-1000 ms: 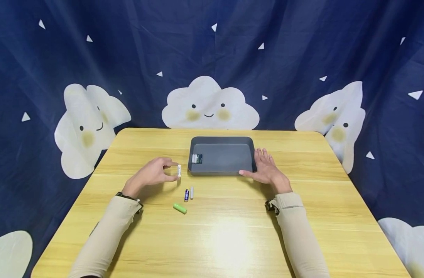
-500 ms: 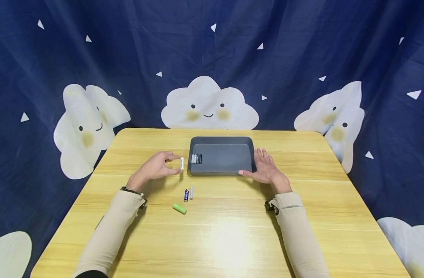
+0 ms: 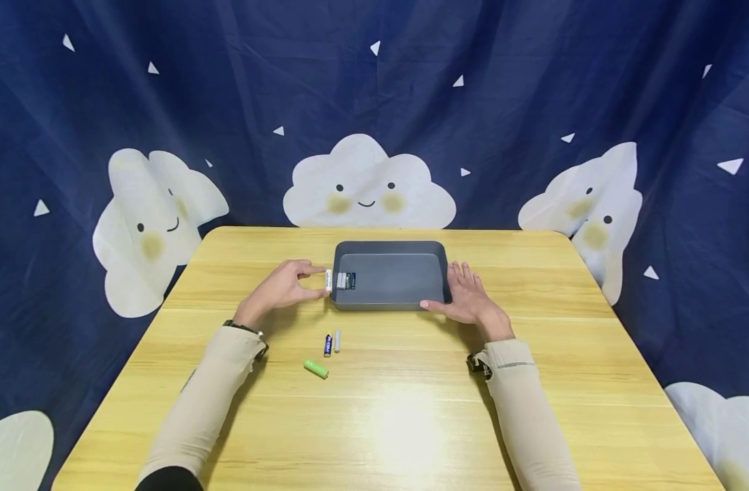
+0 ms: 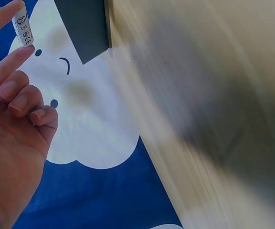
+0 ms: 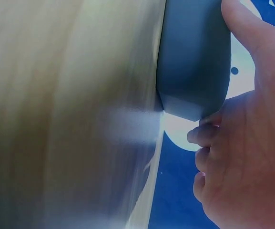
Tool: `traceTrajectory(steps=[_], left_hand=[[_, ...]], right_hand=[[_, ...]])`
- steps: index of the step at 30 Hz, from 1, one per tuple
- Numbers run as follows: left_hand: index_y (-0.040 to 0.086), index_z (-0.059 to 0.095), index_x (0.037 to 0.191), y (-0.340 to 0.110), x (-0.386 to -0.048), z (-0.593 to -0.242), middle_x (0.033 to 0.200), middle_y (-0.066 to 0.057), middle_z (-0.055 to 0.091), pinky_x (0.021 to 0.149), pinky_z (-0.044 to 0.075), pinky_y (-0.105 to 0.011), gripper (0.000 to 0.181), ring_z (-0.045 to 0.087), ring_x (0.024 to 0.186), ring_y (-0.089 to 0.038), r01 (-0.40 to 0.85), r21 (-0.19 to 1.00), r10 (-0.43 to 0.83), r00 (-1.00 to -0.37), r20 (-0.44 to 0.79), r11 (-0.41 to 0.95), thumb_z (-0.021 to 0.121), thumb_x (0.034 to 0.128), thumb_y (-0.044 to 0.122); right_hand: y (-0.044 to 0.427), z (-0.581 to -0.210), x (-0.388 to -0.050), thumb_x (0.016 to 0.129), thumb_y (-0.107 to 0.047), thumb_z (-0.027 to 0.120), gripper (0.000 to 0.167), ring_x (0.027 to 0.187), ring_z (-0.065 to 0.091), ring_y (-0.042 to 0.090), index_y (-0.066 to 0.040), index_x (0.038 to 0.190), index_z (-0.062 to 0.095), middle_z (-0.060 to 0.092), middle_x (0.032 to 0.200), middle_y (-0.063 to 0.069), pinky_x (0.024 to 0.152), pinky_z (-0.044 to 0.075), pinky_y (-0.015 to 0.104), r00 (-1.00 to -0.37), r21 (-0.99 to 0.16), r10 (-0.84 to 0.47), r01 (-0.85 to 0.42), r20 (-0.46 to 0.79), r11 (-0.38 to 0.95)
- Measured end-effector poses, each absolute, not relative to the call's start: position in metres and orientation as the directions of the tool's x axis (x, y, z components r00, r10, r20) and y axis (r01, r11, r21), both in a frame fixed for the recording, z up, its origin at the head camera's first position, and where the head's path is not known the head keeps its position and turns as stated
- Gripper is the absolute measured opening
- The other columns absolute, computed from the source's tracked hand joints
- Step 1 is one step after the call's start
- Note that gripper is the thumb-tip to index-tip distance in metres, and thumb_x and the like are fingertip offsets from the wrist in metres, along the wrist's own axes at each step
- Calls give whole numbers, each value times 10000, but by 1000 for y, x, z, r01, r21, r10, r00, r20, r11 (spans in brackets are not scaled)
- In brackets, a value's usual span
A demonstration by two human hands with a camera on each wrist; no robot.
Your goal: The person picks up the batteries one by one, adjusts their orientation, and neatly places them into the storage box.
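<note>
My left hand (image 3: 283, 285) pinches a white battery (image 3: 328, 280) by its two ends, between thumb and a finger, right by the left wall of the dark grey tray (image 3: 389, 307). In the left wrist view the same battery (image 4: 23, 24) shows small printed marks, and the other fingers of the hand (image 4: 18, 124) are curled. Inside the tray at its left side, several small batteries (image 3: 346, 281) lie side by side. My right hand (image 3: 472, 300) rests with spread fingers against the tray's right front corner; in the right wrist view its thumb touches the tray's rim (image 5: 194, 62).
On the wooden table (image 3: 362, 423), in front of the tray's left end, lie a blue battery (image 3: 328, 345), a thin white battery (image 3: 337, 341) and a green battery (image 3: 315, 369). A dark blue curtain (image 3: 374, 88) with cloud prints hangs behind the table.
My left hand has moved right and away from me with the white battery, from beside the tray's front left corner to its left wall. The right hand has stayed at the tray.
</note>
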State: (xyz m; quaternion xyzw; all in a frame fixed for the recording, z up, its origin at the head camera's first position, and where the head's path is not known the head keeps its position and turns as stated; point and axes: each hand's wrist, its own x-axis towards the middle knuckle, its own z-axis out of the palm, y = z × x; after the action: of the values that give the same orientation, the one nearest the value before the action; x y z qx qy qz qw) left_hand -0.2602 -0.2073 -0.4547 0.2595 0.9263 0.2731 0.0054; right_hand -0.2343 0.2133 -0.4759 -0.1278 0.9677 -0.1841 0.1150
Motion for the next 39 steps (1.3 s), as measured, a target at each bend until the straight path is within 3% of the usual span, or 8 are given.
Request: traceTrajectory(steps=[3, 8, 13, 21, 30, 39], left_hand=[[128, 690, 1367, -205, -265, -455, 775, -61, 440, 648, 336, -298, 632, 404, 739, -160, 478, 506, 482, -866, 136, 718, 821, 849, 465], [141, 676, 1384, -201, -272, -456, 897, -163, 558, 720, 400, -325, 657, 478, 807, -204, 476, 505, 477, -868, 136, 720, 813, 848, 495], [128, 682, 1374, -197, -280, -459, 926, -210, 552, 689, 379, -321, 647, 441, 784, -198, 494, 524, 493, -856, 156, 694, 821, 847, 475], [147, 705, 1346, -188, -289, -466, 851, -23, 365, 684, 328, -310, 649, 370, 774, -190, 459, 570, 476, -869, 131, 681, 850, 817, 493], [117, 712, 1330, -174, -295, -470, 956, -226, 413, 717, 319, -343, 599, 361, 808, -223, 452, 578, 490, -866, 101, 680, 840, 839, 435], [113, 728, 1304, -161, -300, -475, 890, -42, 293, 759, 286, -351, 586, 357, 854, -223, 443, 551, 487, -870, 75, 707, 872, 815, 401]], right_hand=[[213, -476, -234, 897, -780, 541, 1243, 1603, -62, 455, 69, 1628, 3, -14, 1722, 261, 1286, -15, 599, -941, -386, -289, -204, -177, 900], [214, -476, -234, 895, -776, 550, 1245, 1604, -70, 453, 65, 1629, -2, -21, 1723, 258, 1287, -19, 597, -941, -391, -287, -200, -178, 898], [214, -475, -234, 904, -768, 545, 1236, 1602, -70, 456, 76, 1625, 1, -17, 1721, 262, 1286, -23, 597, -941, -384, -288, -203, -179, 901], [213, -476, -234, 906, -773, 536, 1234, 1599, -68, 464, 81, 1624, 9, -19, 1720, 264, 1285, -17, 602, -940, -377, -286, -200, -185, 904], [213, -474, -232, 903, -771, 543, 1232, 1596, -71, 473, 74, 1626, 12, -17, 1724, 253, 1280, -24, 613, -942, -391, -279, -190, -187, 901], [214, -475, -232, 898, -783, 538, 1237, 1593, -78, 479, 60, 1631, 5, -15, 1726, 244, 1267, -46, 637, -942, -393, -276, -184, -191, 901]])
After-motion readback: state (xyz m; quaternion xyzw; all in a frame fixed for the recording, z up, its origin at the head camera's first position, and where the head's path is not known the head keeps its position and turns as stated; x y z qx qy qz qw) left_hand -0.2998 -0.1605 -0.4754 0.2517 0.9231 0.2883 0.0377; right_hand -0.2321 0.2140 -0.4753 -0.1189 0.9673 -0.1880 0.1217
